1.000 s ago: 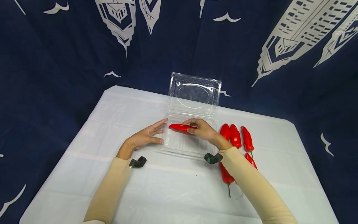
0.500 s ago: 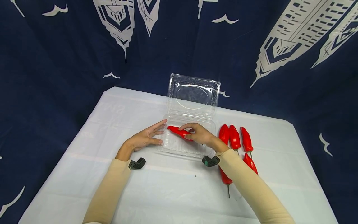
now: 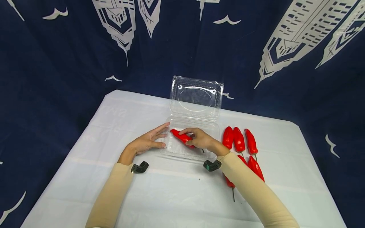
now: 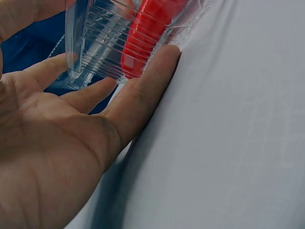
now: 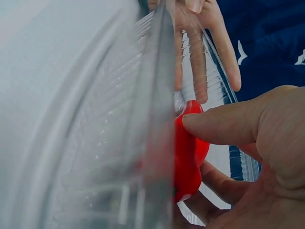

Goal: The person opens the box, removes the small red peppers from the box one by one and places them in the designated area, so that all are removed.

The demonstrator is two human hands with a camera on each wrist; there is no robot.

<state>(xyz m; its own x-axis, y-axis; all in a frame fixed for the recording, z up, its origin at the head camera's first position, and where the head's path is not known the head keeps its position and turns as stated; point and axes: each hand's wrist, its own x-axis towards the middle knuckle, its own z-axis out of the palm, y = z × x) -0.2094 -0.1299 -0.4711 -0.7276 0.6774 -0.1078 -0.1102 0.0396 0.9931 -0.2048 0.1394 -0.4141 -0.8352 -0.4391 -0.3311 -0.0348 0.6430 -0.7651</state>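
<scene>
A clear plastic clamshell box [image 3: 182, 152] lies open on the table, its lid [image 3: 196, 95] raised at the back. Inside the base is a red chili pepper [image 3: 180, 136], lying at a slant with its tip toward the back left and its stem toward the front right. My right hand [image 3: 199, 138] pinches this pepper between thumb and fingers; in the right wrist view the thumb [image 5: 224, 125] presses along its side. Against the box's left wall, my left hand [image 3: 146, 141] stands with fingers spread and extended, touching the ribbed side [image 4: 107, 43].
Several more red peppers [image 3: 239, 139] lie right of the box, some partly under the right forearm. A white cloth [image 3: 171, 196] covers the table. Behind it hangs a dark blue curtain [image 3: 182, 44] with white prints. Each wrist wears a small black camera [image 3: 139, 167].
My right hand has drawn slightly left and toward the front, turning the pepper from nearly level to slanted, and its stem now shows. The left hand has stayed at the box's side.
</scene>
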